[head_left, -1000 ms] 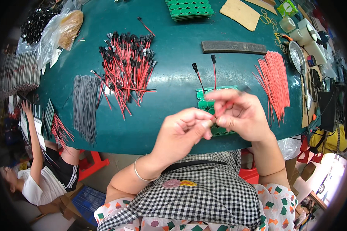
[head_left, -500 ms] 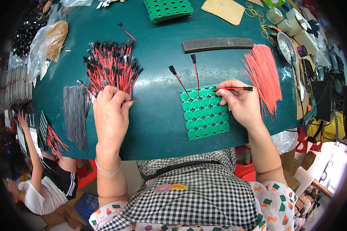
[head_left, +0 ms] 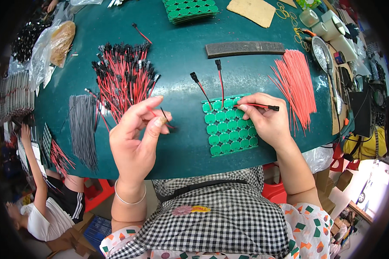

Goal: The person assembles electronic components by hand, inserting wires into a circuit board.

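My left hand (head_left: 136,134) pinches a red-and-black connector wire (head_left: 163,116) just right of the big pile of such wires (head_left: 123,77). My right hand (head_left: 266,118) rests on the green panel of round circuit boards (head_left: 229,127) and holds another red-and-black wire with a black plug (head_left: 263,106) at its upper right corner. Two plugged wires (head_left: 209,88) stand out from the panel's top edge toward the far side.
The dark green table (head_left: 181,56) also carries a bundle of grey wires (head_left: 83,129), a fan of bare red wires (head_left: 294,86), a black foam strip (head_left: 245,48), a stack of green panels (head_left: 190,9) and tape rolls (head_left: 328,23). Another person (head_left: 43,207) crouches low left.
My left hand has lifted back from the wire pile with one wire pinched in it. My right hand stays on the panel with its wire.
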Action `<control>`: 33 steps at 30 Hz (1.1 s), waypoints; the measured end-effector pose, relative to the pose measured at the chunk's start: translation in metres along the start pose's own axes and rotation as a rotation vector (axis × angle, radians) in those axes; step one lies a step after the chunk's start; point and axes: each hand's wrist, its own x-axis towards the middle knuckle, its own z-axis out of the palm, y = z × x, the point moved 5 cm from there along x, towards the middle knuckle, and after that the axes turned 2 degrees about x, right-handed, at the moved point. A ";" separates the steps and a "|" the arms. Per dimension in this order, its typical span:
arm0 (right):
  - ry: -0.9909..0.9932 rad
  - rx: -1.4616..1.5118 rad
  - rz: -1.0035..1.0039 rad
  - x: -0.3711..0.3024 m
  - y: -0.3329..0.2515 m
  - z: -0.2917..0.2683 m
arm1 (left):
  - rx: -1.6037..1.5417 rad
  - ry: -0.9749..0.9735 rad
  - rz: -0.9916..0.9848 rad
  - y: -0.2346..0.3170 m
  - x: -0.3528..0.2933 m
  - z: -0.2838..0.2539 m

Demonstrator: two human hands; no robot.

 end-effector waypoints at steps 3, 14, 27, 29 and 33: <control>0.023 0.030 0.019 -0.001 0.001 0.002 | -0.320 0.018 -0.172 -0.017 -0.004 0.004; 0.085 -0.014 0.044 -0.003 -0.002 0.003 | -0.157 0.109 -0.353 -0.053 -0.022 -0.025; 0.060 -0.554 -0.375 0.001 -0.024 0.015 | 0.579 0.034 -0.105 -0.020 -0.024 -0.027; 0.016 -0.680 -0.379 0.008 -0.024 0.020 | 0.163 0.075 -0.147 -0.018 -0.026 -0.023; 0.046 -0.686 -0.418 0.009 -0.028 0.022 | -0.290 -0.126 -0.328 -0.007 -0.032 0.017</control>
